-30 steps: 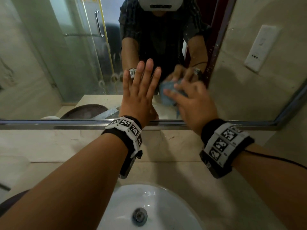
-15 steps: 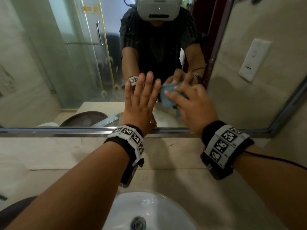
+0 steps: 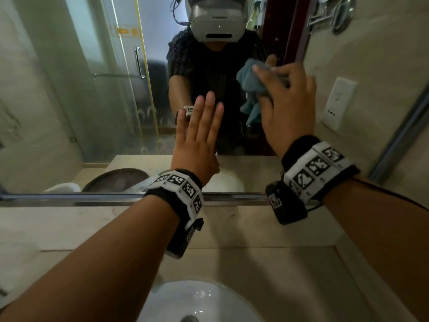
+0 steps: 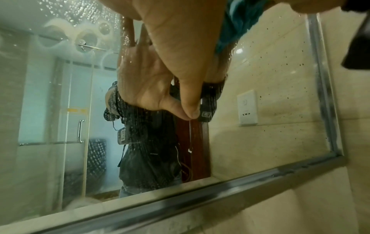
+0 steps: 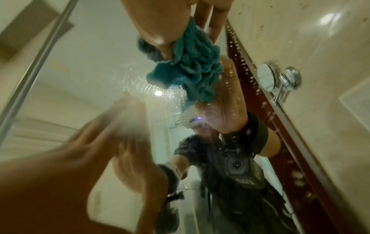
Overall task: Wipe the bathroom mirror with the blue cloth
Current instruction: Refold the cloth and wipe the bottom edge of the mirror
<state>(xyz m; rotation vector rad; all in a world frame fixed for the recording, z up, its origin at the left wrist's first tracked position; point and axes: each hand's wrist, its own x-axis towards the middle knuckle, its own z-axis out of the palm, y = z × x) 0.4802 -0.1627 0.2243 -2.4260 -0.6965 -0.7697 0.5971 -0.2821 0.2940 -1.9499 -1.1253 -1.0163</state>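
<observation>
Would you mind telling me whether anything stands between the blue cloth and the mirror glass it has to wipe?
Nothing visible does. The right hand holds the blue cloth bunched against the mirror. The left hand lies flat on the glass, lower and to the left, clear of the cloth.

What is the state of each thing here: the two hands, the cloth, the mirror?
left hand: fingers straight, flat on the glass.
right hand: pressing the cloth on the glass.
blue cloth: bunched up, against the glass.
mirror: spotted with droplets.
</observation>
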